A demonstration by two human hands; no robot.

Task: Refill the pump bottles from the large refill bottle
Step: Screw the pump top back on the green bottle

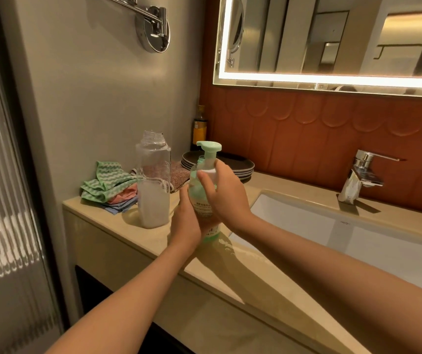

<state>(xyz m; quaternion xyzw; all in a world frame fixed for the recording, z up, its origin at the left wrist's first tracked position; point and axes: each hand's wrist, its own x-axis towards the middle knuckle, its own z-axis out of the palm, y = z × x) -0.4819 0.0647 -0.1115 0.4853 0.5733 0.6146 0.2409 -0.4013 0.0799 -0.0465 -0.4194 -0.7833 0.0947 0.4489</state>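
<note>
A clear green pump bottle [201,200] with a mint pump head [208,147] stands on the beige counter [138,241] beside the sink. My left hand [185,221] grips its lower body from the left. My right hand [224,190] wraps round its upper part, just under the pump collar. The large clear refill bottle [153,185] stands uncapped to the left, about a third full of whitish liquid, and neither hand touches it.
Folded cloths [107,186] lie at the counter's back left. A stack of dark plates [240,167] and a dark bottle [199,129] sit in the corner. The white sink basin [332,231] and chrome faucet [363,169] are to the right.
</note>
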